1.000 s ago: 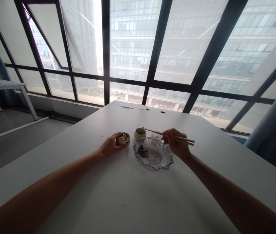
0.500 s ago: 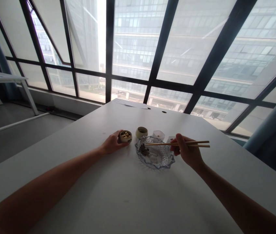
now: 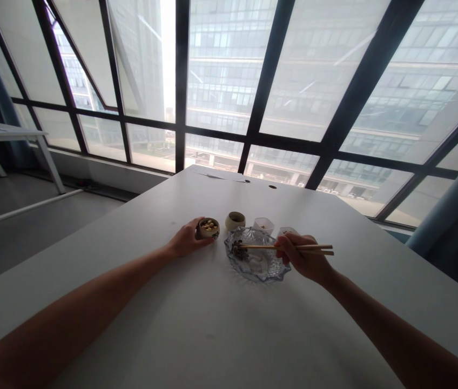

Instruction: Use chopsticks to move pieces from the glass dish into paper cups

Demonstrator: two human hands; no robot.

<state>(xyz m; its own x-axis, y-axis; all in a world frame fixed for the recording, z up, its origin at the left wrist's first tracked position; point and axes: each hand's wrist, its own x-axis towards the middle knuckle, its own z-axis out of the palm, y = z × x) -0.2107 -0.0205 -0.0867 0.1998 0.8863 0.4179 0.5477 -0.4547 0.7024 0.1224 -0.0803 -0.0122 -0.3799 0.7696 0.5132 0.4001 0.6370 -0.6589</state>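
Observation:
My left hand (image 3: pixel 187 239) is wrapped round the side of a small round cup (image 3: pixel 209 234) with dark marks on its wall. Pale nut-like pieces (image 3: pixel 208 225) fill this cup. In my right hand (image 3: pixel 302 256) is a pair of wooden chopsticks (image 3: pixel 261 247), held over a clear scalloped glass dish (image 3: pixel 275 270). The chopstick tips reach a pile of small dark seed-like pieces (image 3: pixel 238 250) at the dish's left side; whether they pinch any piece I cannot make out.
A second round cup (image 3: pixel 235 220) stands behind the dish. Right of it are two small translucent containers, one (image 3: pixel 264 224) in plain sight and the other (image 3: pixel 288 230) partly behind my right hand. Paper (image 3: pixel 224 175) lies at the white table's (image 3: pixel 164 319) far end, before tall windows.
My right hand has shifted left and slightly down, bringing the chopstick tips to the dark pieces. My left hand and its cup stay in place.

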